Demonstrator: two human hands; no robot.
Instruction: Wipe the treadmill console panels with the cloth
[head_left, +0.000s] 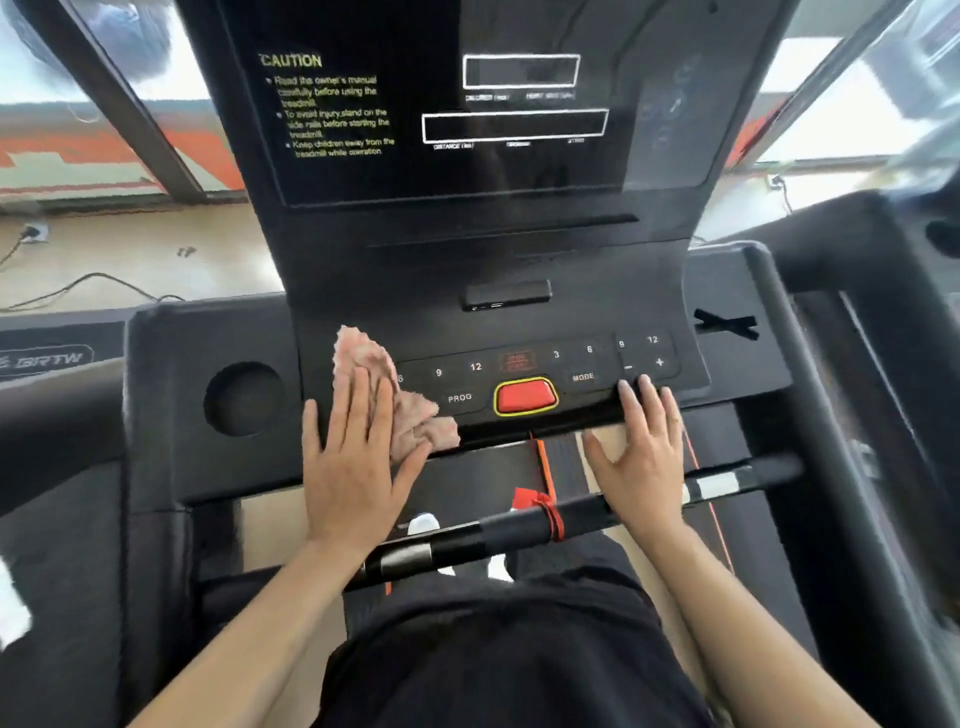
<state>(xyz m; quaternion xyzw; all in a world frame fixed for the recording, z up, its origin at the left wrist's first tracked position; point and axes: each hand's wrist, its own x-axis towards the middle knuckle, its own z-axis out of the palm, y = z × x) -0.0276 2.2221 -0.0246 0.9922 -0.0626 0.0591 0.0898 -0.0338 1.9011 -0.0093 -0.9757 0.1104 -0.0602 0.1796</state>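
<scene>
Here, the left hand (353, 467) lies flat with its fingers spread, pressing the crumpled pink cloth (395, 395) onto the left end of the black treadmill button panel (550, 364), just beside the word PROG. The right hand (641, 457) is open too, holding nothing, with its fingertips (647, 387) resting on the panel's front edge to the right of the big red button with a yellow rim (524, 397).

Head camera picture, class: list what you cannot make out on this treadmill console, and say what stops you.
- Keys under the cloth: the left hand presses it flat over the button row's left end.
- Small labels under the screen boxes: blurred, too small.
- Icons on the screen's right edge: washed out by glare.
- Console top: cut off by the upper edge.
</scene>
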